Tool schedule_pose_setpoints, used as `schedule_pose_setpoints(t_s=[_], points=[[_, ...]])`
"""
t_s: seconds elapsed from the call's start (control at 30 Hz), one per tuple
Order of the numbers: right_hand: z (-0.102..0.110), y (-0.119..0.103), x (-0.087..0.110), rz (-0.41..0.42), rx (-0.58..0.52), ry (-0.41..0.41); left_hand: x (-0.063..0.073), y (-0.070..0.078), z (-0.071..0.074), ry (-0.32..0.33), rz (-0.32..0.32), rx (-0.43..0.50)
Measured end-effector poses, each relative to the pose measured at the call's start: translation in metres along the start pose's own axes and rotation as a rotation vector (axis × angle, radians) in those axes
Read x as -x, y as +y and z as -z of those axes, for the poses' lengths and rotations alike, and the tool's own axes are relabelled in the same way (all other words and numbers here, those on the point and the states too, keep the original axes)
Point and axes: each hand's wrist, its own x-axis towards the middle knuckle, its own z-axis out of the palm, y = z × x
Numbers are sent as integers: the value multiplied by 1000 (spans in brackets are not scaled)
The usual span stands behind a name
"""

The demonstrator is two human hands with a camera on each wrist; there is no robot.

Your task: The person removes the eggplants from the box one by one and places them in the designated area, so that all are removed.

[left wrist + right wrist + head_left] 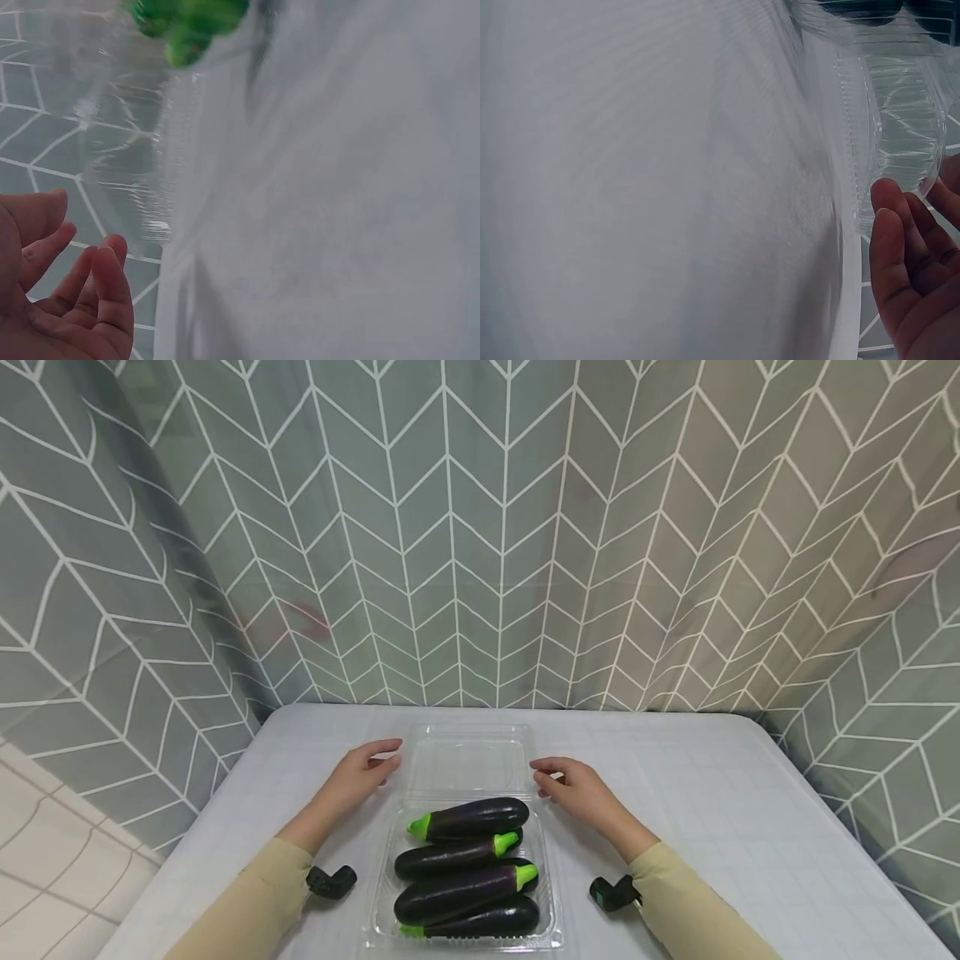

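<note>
A clear plastic clamshell box (381,893) lies unfolded at the front middle of the table. Several dark purple eggplants (465,893) with green caps are stacked crosswise in its base. Its transparent lid (468,764) is folded back behind them. My left hand (362,774) is beside the lid's left edge, fingers loosely bent; the left wrist view shows a gap between this hand (75,292) and the plastic. At the lid's right edge is my right hand (573,787). The right wrist view has its fingertips (887,193) overlapping the lid's rim; whether they touch it is unclear.
A white cloth covers the table (675,793). Behind it and along both sides hangs a grey-green patterned curtain (480,568). Small black devices (332,882) sit at both wrists. Pale floor tiles (52,852) show at the lower left.
</note>
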Motion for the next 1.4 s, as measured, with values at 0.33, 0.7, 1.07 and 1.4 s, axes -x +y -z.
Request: schedule_pose_setpoints(t_s=[0.33,0.7,1.07,1.4], points=[[0,-1,1,3,11,1,53,6,19,21,-49,120],[1,-2,2,25,13,-31,109,10,18,-52,55,290],[5,-2,-3,52,47,-41,138,15,9,-223,79,415],[7,-2,-1,63,98,-48,140,2,3,-346,32,464]])
